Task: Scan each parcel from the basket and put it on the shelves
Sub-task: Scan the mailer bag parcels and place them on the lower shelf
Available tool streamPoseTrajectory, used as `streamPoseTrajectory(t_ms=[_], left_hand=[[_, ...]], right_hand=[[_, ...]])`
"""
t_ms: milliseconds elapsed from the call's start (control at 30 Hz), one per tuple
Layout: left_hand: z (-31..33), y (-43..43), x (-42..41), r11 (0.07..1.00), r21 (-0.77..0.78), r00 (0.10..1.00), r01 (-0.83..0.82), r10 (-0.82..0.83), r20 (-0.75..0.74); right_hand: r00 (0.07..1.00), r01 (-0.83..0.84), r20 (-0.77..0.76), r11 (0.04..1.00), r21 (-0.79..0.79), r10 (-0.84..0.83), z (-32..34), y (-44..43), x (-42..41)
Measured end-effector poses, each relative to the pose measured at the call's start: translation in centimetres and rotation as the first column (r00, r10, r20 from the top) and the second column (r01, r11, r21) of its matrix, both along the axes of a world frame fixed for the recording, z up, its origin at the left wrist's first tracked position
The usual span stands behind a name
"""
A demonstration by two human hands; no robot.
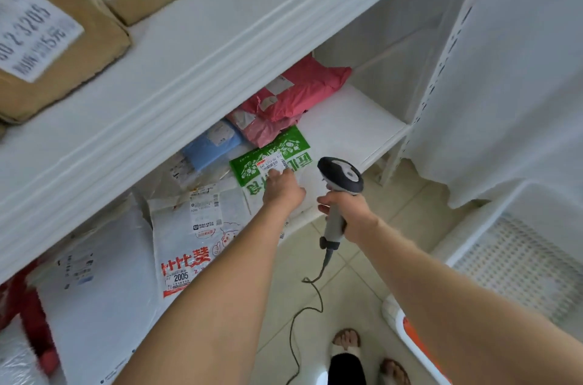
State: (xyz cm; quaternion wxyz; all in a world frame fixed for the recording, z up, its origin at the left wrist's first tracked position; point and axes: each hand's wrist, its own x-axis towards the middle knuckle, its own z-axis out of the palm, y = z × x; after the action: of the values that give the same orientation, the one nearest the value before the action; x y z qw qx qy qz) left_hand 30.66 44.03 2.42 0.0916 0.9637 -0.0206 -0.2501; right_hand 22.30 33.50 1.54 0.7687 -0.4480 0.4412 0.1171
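L hand (282, 190) touches 1 parcel (249, 167), R hand (350, 212) grips 1 scanner (341, 177).

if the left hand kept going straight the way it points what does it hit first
The left hand already touches the barcode label on the green parcel. Pushed further along the lower shelf, it would likely meet the pink parcel next, though depth is unclear.

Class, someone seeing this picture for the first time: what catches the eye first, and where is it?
The left hand rests on a green-and-white parcel at the front of the lower shelf, while the right hand grips a corded scanner just to its right. Pink parcels lie deeper on that shelf.
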Motion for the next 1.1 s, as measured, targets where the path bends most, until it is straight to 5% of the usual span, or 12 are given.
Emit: streamPoseTrajectory(t_ms=[267,567,1100], left_hand=[[3.0,-11.6,-5.0,0.943,-0.047,0.943,0.328,-0.33,-0.034],[0.9,-24.3,-17.4,0.818,-0.14,0.811,0.558,-0.573,-0.114],[-21.1,-30.8,-35.3,0.559,-0.035,0.5,0.829,-0.767,-0.401]], right_hand=[[0.934,0.356,-0.024,0.931,0.084,-0.355,2.6,-7.4,-8.8],[0.711,0.695,-0.079,0.681,0.231,-0.699,0.8,-15.7,-22.6],[0.48,0.876,-0.309,0.428,0.224,-0.821,-19.2,-24.0,-42.0]])
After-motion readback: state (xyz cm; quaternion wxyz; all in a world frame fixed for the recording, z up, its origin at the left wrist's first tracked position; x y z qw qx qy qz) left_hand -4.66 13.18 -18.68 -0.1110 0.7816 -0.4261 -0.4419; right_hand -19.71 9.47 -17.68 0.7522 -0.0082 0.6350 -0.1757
